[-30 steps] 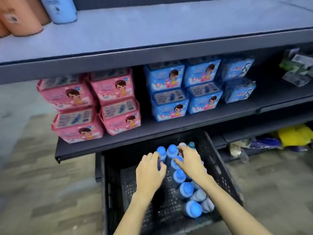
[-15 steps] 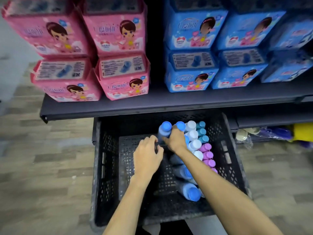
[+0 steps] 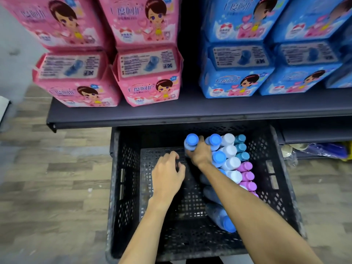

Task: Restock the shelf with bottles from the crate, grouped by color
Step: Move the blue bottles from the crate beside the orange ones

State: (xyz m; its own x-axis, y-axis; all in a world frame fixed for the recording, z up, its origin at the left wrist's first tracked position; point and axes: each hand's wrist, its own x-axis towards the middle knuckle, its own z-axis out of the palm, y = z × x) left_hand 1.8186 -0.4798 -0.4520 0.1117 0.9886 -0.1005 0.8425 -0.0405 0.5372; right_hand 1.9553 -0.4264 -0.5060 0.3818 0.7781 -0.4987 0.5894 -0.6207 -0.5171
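A black plastic crate (image 3: pixel 122 187) stands on the floor under the dark shelf (image 3: pixel 190 111). Bottles fill its right side in rows: blue caps (image 3: pixel 219 158), white caps (image 3: pixel 231 162), teal caps (image 3: pixel 241 147) and purple caps (image 3: pixel 246 176). A few blue-capped bottles lie flat near the front (image 3: pixel 226 223). My right hand (image 3: pixel 199 154) grips a blue-capped bottle (image 3: pixel 191 141) at the crate's back, slightly raised. My left hand (image 3: pixel 167 176) hovers over the crate's bare left half, its fingers loosely curled and holding nothing.
Pink packs (image 3: pixel 148 79) are stacked on the shelf's left half and blue packs (image 3: pixel 236 73) on its right. A lower shelf at the right holds blue and yellow bags (image 3: pixel 327 149). Wood-pattern floor (image 3: pixel 57 187) lies to the left.
The camera has come closer and tilted down over the crate. My right hand has closed round a blue-capped bottle at the back, and my left hand has drawn off the bottles.
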